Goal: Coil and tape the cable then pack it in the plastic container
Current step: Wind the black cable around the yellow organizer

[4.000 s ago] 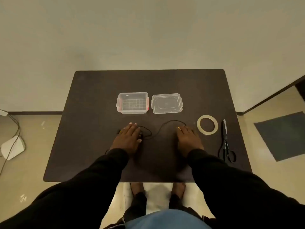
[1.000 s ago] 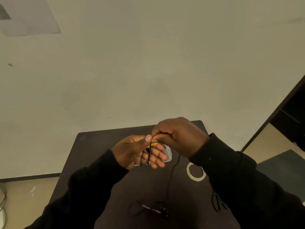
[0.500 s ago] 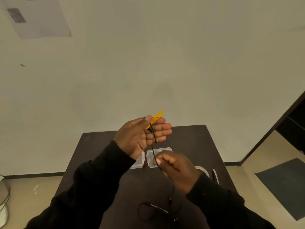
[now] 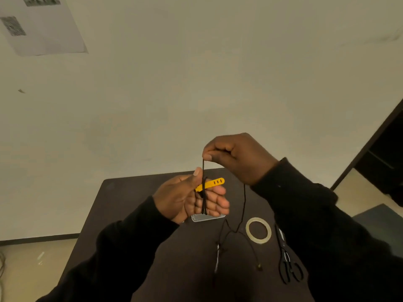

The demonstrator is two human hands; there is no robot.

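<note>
A thin black cable is wound in loops across the fingers of my left hand, which is raised above the dark table with its palm toward me. The thumb pins the cable and a yellow strap against the fingers. My right hand is higher up and pinches the cable, pulling it taut above the left hand. The rest of the cable hangs down to the table, where its ends lie. Only an edge of the clear plastic container shows below my left hand.
A roll of clear tape lies on the table right of the cable. Black scissors lie beyond it near the right edge. A pale wall stands behind the table, with a paper sheet on it.
My right hand has risen from below my left hand to above it, carrying the cable up over the fingers. My left hand has dropped a little lower.
</note>
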